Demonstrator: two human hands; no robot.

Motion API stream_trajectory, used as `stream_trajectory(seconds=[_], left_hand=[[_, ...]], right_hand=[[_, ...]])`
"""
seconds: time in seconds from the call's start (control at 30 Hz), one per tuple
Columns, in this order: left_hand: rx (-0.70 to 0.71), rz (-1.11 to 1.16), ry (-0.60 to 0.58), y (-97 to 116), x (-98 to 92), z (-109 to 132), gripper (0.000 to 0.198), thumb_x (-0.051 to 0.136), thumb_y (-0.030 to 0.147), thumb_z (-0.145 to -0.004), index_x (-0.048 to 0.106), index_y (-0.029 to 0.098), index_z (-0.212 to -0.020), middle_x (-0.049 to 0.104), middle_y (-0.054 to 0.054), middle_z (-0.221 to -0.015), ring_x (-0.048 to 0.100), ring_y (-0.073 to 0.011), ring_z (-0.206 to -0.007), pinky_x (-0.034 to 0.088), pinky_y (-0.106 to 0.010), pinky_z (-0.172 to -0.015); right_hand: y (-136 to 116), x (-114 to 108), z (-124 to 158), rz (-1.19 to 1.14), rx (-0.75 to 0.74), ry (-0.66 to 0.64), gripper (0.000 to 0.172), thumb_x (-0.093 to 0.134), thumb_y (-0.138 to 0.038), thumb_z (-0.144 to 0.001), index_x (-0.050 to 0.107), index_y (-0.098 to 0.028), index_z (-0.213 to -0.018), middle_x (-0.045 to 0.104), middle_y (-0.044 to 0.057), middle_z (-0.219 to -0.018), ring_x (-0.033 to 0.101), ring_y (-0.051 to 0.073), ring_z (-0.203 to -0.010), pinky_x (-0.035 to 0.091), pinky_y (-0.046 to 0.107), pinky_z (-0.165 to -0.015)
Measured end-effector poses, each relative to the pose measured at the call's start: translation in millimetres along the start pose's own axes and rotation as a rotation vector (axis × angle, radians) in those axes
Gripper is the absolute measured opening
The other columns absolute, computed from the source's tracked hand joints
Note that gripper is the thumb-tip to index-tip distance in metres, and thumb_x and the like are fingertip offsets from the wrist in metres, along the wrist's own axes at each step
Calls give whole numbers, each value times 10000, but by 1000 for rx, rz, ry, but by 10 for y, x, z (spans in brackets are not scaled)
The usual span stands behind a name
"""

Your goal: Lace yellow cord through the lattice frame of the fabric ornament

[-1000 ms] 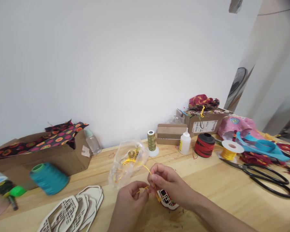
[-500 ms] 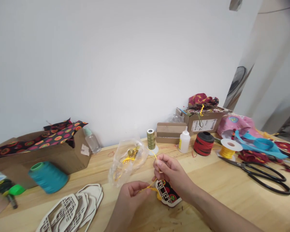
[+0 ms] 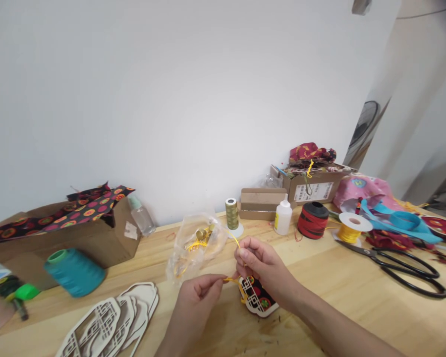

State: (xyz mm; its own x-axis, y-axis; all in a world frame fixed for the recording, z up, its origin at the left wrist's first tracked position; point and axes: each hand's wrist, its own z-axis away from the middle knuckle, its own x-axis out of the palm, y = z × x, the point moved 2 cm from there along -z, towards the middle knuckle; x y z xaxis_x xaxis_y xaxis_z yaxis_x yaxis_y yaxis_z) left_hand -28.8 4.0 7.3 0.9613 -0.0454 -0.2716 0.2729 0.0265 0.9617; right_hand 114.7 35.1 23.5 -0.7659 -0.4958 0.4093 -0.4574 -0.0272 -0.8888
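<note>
A yellow cord (image 3: 233,238) is pinched in both my hands above the table. My left hand (image 3: 201,296) is closed, thumb and forefinger gripping one stretch of it. My right hand (image 3: 256,262) is closed too, and a free end of the cord sticks up past its fingertips. Beneath the right hand lies a cream wooden ornament (image 3: 259,299) with lattice cut-outs and dark flowered fabric; the cord runs down to its left edge. The hand partly covers the ornament. Just beyond sits a clear plastic bag (image 3: 182,243) with gold bells (image 3: 201,233) and yellow cord in it.
Cut wooden frames (image 3: 107,322) are stacked at the left near a teal thread cone (image 3: 74,272). Large black-handled scissors (image 3: 409,270) lie right, by a yellow cord spool (image 3: 351,230). A glue bottle (image 3: 283,218), a red thread spool (image 3: 312,220) and fabric-filled boxes (image 3: 317,186) stand behind.
My left hand has moved slightly left and up, drawing its stretch of cord away from the right hand. The cord's free end above my right hand now leans further left.
</note>
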Motion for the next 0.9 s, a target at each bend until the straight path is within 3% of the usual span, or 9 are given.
stream_trajectory(seconds=[0.27, 0.5, 0.67, 0.73, 0.9], left_hand=[[43, -78, -51, 2, -13, 2, 250, 504, 295, -718, 660, 191, -883, 705, -23, -750, 601, -197, -769, 452, -227, -658], [63, -80, -52, 9, -7, 20, 187, 528, 268, -700, 690, 186, -745, 703, -35, -798, 603, -179, -731, 444, -197, -632], [-31, -9, -110, -82, 29, 32, 248, 531, 348, -694, 665, 169, -802, 687, -19, -627, 568, -141, -550, 394, -173, -468], [-23, -3, -111, -91, 32, 32, 264, 524, 359, -700, 661, 168, -818, 681, -16, -632, 554, -138, -553, 384, -177, -477], [-4, -22, -65, -59, 15, 19, 251, 514, 350, -708, 675, 164, -761, 659, -3, -622, 528, -137, -579, 370, -183, -510]], right_hand=[[-20, -28, -19, -65, -37, 64, 122, 477, -256, -784, 451, -168, -705, 428, -52, -613, 413, 51, -508, 446, 277, -627], [-10, -70, -43, -144, -27, 132, 147, 471, -264, -787, 457, -159, -685, 432, -49, -621, 422, 48, -499, 451, 264, -607], [42, -95, -52, -123, 31, 148, 162, 487, -302, -772, 464, -161, -696, 483, -32, -659, 487, 61, -530, 436, 228, -578], [44, -100, -55, -149, 58, 138, 180, 484, -323, -768, 458, -163, -691, 496, -25, -681, 497, 63, -534, 433, 225, -578], [-29, -108, -34, -70, 15, 149, 119, 456, -330, -777, 452, -212, -766, 401, -75, -592, 304, 28, -397, 403, 197, -497]])
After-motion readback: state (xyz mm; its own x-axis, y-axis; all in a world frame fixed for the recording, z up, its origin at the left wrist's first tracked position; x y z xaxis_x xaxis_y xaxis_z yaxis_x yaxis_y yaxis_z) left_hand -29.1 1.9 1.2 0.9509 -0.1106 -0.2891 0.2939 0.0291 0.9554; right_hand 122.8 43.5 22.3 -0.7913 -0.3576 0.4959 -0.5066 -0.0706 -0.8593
